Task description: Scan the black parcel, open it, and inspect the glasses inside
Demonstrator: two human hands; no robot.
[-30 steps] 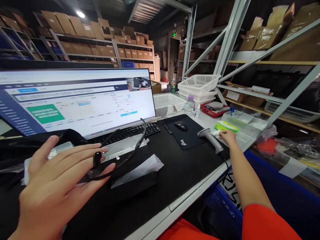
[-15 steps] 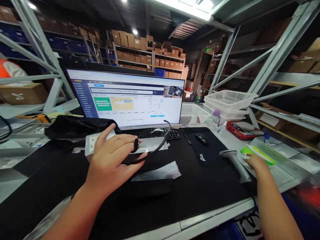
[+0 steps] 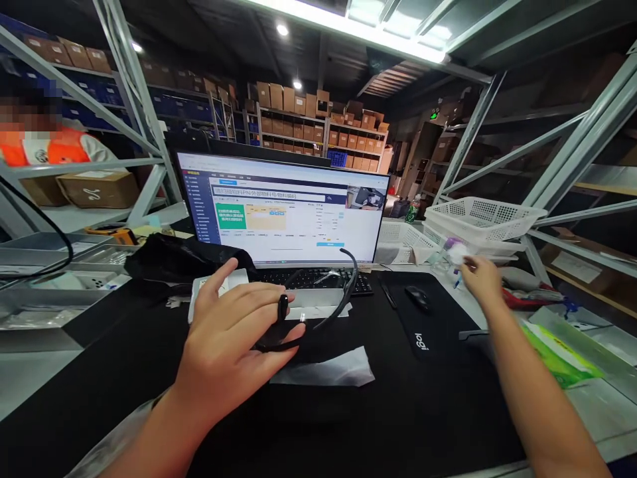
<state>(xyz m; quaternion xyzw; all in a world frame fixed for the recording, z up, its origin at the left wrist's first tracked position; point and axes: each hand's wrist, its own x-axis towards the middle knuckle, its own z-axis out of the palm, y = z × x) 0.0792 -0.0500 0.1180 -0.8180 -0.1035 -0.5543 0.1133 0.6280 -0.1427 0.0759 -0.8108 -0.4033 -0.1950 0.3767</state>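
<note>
My left hand hovers over the black desk mat with its fingers stretched forward. A black earbud of a neckband earphone is pinched between two fingers, and the band arcs off to the right. Under it lie a white box and a clear plastic wrapper. My right hand is raised to the right of the mouse, fingers pinched on a small white piece, too blurred to name.
A monitor and keyboard stand ahead, a black bag at their left. Stacked white baskets, a green pack and a scanner are on the right. A person in orange stands far left behind the racks.
My right hand has lifted from the green pack up toward the baskets, now with a white piece. The view has swung left and up. My left hand keeps the earphone.
</note>
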